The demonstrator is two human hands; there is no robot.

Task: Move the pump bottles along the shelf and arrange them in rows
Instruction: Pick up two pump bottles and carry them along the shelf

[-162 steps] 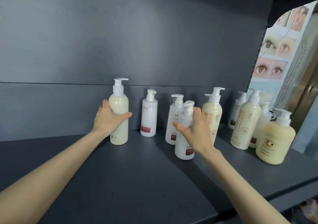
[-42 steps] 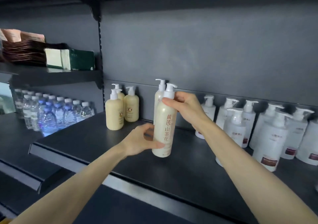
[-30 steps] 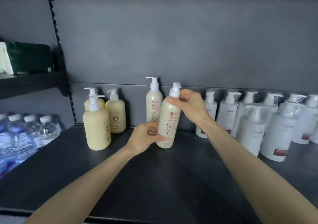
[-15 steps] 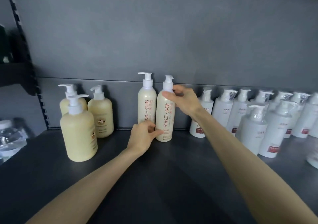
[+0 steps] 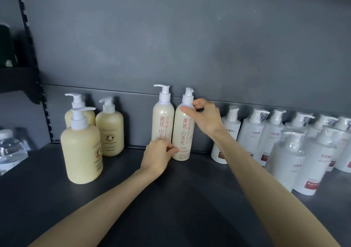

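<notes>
Two tall cream pump bottles with red lettering stand side by side against the back panel of the dark shelf [image 5: 171, 199]. My right hand [image 5: 204, 116] grips the neck and shoulder of the right tall bottle [image 5: 182, 132]. My left hand [image 5: 157, 156] pinches the same bottle near its base, and hides the foot of the left tall bottle [image 5: 163, 121]. Both bottles are upright and almost touching.
Three squat cream pump bottles [image 5: 82, 146] stand in a group at the left. Several white pump bottles with red labels [image 5: 290, 157] fill the right side in rows. Plastic water bottles [image 5: 10, 151] show at the far left, beyond the shelf upright [image 5: 31, 53].
The right tall bottle went from the shelf's front to the back panel, beside the other tall bottle. Both hands stayed on it. The view shifted right and closer.
</notes>
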